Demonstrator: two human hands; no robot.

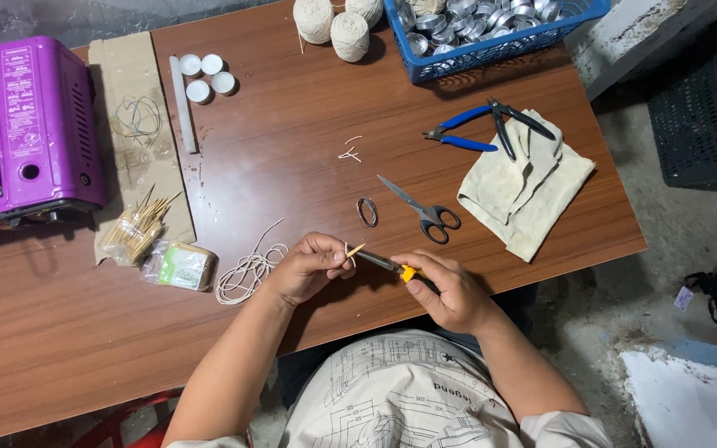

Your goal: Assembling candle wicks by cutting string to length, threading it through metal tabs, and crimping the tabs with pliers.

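Note:
My left hand (313,265) pinches a short wooden stick (355,250) with a bit of white string at the near edge of the brown table (309,133). My right hand (450,290) grips a yellow-handled tool (387,265) whose dark tip meets the stick. Both hands are close together, just above the table edge. A loose coil of white string (246,272) lies to the left of my left hand.
Scissors (421,209), a rubber ring (367,212), blue-handled pliers (491,126) and a cream cloth (529,187) lie at right. A bundle of sticks (136,231), a purple appliance (22,124), tealight candles (205,75), string balls (338,23) and a blue basket of metal cups (483,29) surround.

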